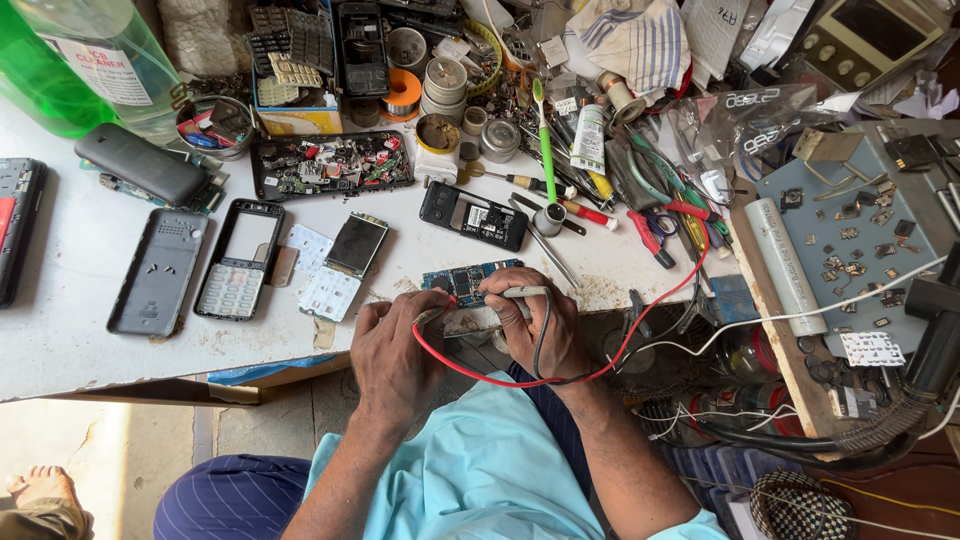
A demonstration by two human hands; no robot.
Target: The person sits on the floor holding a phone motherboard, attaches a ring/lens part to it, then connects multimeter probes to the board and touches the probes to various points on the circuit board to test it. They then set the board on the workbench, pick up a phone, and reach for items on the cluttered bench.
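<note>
Left hand [392, 355] at the near edge of the white desk [80, 320], fingers closed on a probe with a red wire [470, 372], tip touching the small blue circuit board [468, 279]. Right hand [532, 325] just beside it, fingers wrapped shut around a 2nd probe [524, 292] with a black wire [541, 335], its tip also down on the board. Board lying flat at the desk's front edge, between and just above the 2 hands.

To the left of the board: a small screen [357, 243], 2 white keypad sheets [328, 292], a phone front frame with keypad [238, 260] and a grey back cover [158, 272], all flat on the desk. Just behind the board, an opened black phone [474, 215]. Further back, a black tray of small parts [331, 163], a green toothbrush [545, 140], round tins [445, 80] and a green bottle [75, 60] at the far left corner. To the right, red-handled cutters [652, 238], a white cylinder [788, 265] and a blue mat [850, 250] scattered with tiny chips.
</note>
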